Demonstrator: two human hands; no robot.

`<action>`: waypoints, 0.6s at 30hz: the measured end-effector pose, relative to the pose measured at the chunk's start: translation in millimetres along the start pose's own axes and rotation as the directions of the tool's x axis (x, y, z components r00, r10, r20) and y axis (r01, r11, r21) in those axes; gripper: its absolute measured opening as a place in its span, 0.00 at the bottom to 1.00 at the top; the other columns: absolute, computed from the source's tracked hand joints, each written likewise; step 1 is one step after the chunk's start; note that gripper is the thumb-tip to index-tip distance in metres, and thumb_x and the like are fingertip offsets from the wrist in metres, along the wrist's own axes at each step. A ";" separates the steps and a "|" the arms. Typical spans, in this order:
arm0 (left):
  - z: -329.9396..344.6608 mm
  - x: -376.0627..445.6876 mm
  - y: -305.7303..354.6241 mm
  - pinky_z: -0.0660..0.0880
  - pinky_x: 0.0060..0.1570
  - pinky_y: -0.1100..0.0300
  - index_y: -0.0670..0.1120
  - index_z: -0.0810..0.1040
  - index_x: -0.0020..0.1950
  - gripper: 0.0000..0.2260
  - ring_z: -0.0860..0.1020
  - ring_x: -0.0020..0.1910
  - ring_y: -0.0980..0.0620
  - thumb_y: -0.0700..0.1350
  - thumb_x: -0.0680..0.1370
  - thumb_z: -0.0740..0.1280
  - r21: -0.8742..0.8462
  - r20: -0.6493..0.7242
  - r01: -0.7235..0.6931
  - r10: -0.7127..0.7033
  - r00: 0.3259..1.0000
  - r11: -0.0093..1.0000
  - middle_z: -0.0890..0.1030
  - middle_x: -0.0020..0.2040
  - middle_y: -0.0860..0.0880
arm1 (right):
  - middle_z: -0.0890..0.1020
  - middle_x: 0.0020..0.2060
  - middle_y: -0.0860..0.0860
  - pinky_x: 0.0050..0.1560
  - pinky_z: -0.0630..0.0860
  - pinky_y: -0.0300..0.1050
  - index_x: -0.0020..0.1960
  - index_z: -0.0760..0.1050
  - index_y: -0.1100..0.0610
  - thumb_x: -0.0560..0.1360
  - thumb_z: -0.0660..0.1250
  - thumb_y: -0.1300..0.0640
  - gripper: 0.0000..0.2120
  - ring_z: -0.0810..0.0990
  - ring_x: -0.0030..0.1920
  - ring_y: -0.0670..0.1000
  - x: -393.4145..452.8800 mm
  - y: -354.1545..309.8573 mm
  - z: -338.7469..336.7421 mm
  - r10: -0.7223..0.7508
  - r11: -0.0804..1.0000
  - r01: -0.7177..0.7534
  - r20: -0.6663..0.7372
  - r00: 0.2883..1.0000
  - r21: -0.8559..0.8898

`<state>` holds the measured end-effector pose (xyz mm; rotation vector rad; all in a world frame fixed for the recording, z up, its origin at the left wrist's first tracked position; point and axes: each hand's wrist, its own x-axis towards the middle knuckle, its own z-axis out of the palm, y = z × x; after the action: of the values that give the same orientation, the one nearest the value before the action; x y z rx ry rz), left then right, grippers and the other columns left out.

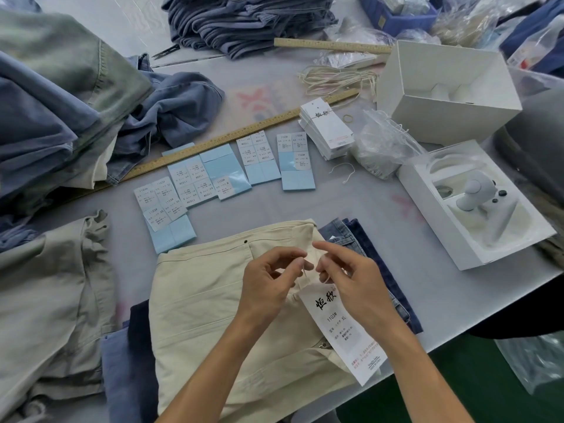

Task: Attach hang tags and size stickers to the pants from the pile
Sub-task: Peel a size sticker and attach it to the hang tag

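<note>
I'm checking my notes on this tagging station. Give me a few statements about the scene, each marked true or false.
1. Both hands pinch the tag's string: left hand, right hand, string. True.
2. The hang tag lies on dark blue jeans. False: on cream pants.
3. The tag reads XL. True.
4. The spare tag stack sits inside the white box. False: it sits on the table beside it.
</note>
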<state>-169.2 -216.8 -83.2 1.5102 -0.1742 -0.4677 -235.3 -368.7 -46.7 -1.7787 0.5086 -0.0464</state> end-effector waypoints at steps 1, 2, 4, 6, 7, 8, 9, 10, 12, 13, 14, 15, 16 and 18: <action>-0.4 -0.4 0.8 0.79 0.42 0.59 0.49 0.85 0.51 0.06 0.85 0.45 0.52 0.38 0.79 0.72 -0.009 -0.004 0.000 0.000 1.000 1.000 0.87 0.44 0.49 | 0.85 0.40 0.47 0.48 0.81 0.40 0.60 0.81 0.48 0.80 0.68 0.61 0.12 0.84 0.41 0.47 -1.4 0.4 1.7 -0.001 1.000 0.001 0.005 1.000 0.002; -0.3 -0.6 0.9 0.79 0.42 0.58 0.50 0.86 0.50 0.07 0.85 0.46 0.51 0.38 0.78 0.73 -0.020 -0.008 0.004 -0.004 1.000 1.000 0.87 0.43 0.48 | 0.86 0.40 0.48 0.49 0.81 0.40 0.58 0.80 0.49 0.79 0.70 0.60 0.10 0.85 0.42 0.47 -2.6 0.4 2.9 0.001 1.000 -0.001 0.007 1.000 0.019; -0.5 -0.7 0.0 0.78 0.42 0.58 0.50 0.87 0.49 0.07 0.85 0.46 0.51 0.38 0.77 0.75 -0.058 -0.022 0.027 -0.028 0.999 0.998 0.87 0.44 0.47 | 0.87 0.41 0.49 0.49 0.81 0.39 0.53 0.80 0.51 0.77 0.73 0.59 0.06 0.86 0.44 0.49 -4.9 -0.1 4.5 0.007 0.997 -0.006 -0.006 1.000 0.079; -1.5 -1.0 -0.5 0.77 0.41 0.60 0.50 0.87 0.49 0.08 0.84 0.45 0.51 0.38 0.75 0.76 -0.099 -0.035 0.042 -0.045 0.998 0.994 0.87 0.44 0.46 | 0.87 0.41 0.50 0.48 0.80 0.39 0.50 0.82 0.51 0.77 0.73 0.61 0.05 0.86 0.45 0.49 -6.2 0.6 4.9 -0.006 0.993 0.009 -0.025 1.000 0.114; -2.2 -1.4 -0.3 0.77 0.41 0.61 0.51 0.87 0.50 0.09 0.83 0.45 0.52 0.38 0.74 0.77 -0.115 -0.033 0.044 -0.048 0.998 0.992 0.87 0.45 0.46 | 0.87 0.41 0.50 0.48 0.80 0.39 0.49 0.83 0.51 0.77 0.73 0.62 0.06 0.86 0.45 0.50 -6.8 1.0 5.0 -0.009 0.992 0.013 -0.031 0.999 0.125; -2.7 -2.0 -0.1 0.77 0.41 0.61 0.51 0.86 0.51 0.10 0.83 0.44 0.52 0.38 0.74 0.78 -0.125 -0.027 0.047 -0.051 0.998 0.991 0.86 0.45 0.45 | 0.86 0.41 0.51 0.48 0.80 0.40 0.49 0.83 0.50 0.77 0.72 0.62 0.07 0.85 0.45 0.50 -7.5 1.4 5.3 -0.007 0.991 0.011 -0.033 0.999 0.135; -3.1 -2.8 -0.2 0.77 0.41 0.61 0.52 0.85 0.52 0.12 0.83 0.44 0.51 0.38 0.73 0.78 -0.128 -0.019 0.053 -0.056 0.998 0.990 0.86 0.45 0.45 | 0.86 0.42 0.52 0.48 0.81 0.41 0.49 0.83 0.50 0.78 0.72 0.62 0.07 0.85 0.44 0.51 -8.4 2.0 5.5 -0.003 0.990 0.008 -0.033 0.999 0.139; -3.5 -3.4 -0.5 0.77 0.42 0.61 0.52 0.84 0.52 0.12 0.83 0.44 0.51 0.39 0.73 0.79 -0.129 -0.014 0.058 -0.060 0.998 0.990 0.86 0.45 0.45 | 0.86 0.42 0.52 0.49 0.81 0.43 0.49 0.83 0.49 0.78 0.72 0.62 0.08 0.84 0.45 0.52 -9.2 2.4 5.7 -0.001 0.990 0.005 -0.032 0.999 0.141; -4.2 -4.0 -2.0 0.77 0.42 0.61 0.51 0.86 0.50 0.09 0.83 0.43 0.52 0.39 0.73 0.79 -0.120 -0.007 0.056 -0.058 0.998 0.991 0.87 0.44 0.46 | 0.86 0.43 0.52 0.49 0.82 0.43 0.49 0.82 0.48 0.78 0.72 0.61 0.08 0.85 0.45 0.52 -11.5 2.9 5.6 0.011 0.985 -0.005 -0.031 0.999 0.173; -4.5 -4.1 -2.8 0.77 0.42 0.62 0.50 0.87 0.48 0.08 0.83 0.42 0.54 0.39 0.73 0.79 -0.111 -0.006 0.050 -0.051 0.999 0.993 0.87 0.44 0.46 | 0.87 0.43 0.53 0.49 0.81 0.41 0.50 0.82 0.48 0.78 0.72 0.61 0.09 0.85 0.45 0.51 -12.4 2.8 5.5 0.018 0.979 -0.010 -0.035 0.999 0.202; -4.7 -3.9 -3.6 0.77 0.42 0.63 0.50 0.87 0.47 0.07 0.83 0.41 0.55 0.39 0.73 0.78 -0.103 -0.006 0.045 -0.046 0.999 0.994 0.87 0.43 0.47 | 0.87 0.43 0.53 0.50 0.81 0.41 0.50 0.82 0.48 0.78 0.72 0.62 0.08 0.85 0.45 0.51 -12.9 3.0 5.6 0.026 0.972 -0.016 -0.037 0.999 0.233; -5.0 -3.3 -4.7 0.76 0.41 0.64 0.50 0.88 0.47 0.07 0.83 0.41 0.55 0.39 0.73 0.78 -0.097 -0.007 0.046 -0.047 0.999 0.994 0.87 0.43 0.46 | 0.87 0.44 0.54 0.50 0.81 0.42 0.50 0.83 0.49 0.78 0.72 0.62 0.08 0.85 0.46 0.52 -13.0 3.9 5.7 0.035 0.965 -0.024 -0.034 0.999 0.262; -5.6 -3.1 -6.1 0.76 0.40 0.64 0.50 0.88 0.46 0.06 0.83 0.41 0.55 0.39 0.73 0.78 -0.096 -0.008 0.053 -0.054 0.999 0.994 0.87 0.43 0.46 | 0.87 0.44 0.55 0.51 0.82 0.43 0.50 0.83 0.50 0.78 0.72 0.62 0.07 0.85 0.46 0.53 -12.9 5.5 6.3 0.043 0.958 -0.033 -0.029 0.999 0.285; -7.2 -3.1 -9.0 0.75 0.40 0.64 0.50 0.87 0.46 0.05 0.82 0.41 0.55 0.41 0.73 0.78 -0.099 -0.003 0.060 -0.060 0.998 0.993 0.87 0.43 0.46 | 0.86 0.44 0.55 0.52 0.82 0.46 0.50 0.83 0.52 0.78 0.72 0.62 0.06 0.84 0.46 0.55 -12.5 8.6 8.4 0.050 0.954 -0.040 -0.027 0.998 0.297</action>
<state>-170.9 -208.8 -92.0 1.4227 -0.1002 -0.5128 -246.7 -358.1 -54.1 -1.4736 0.5372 -0.1153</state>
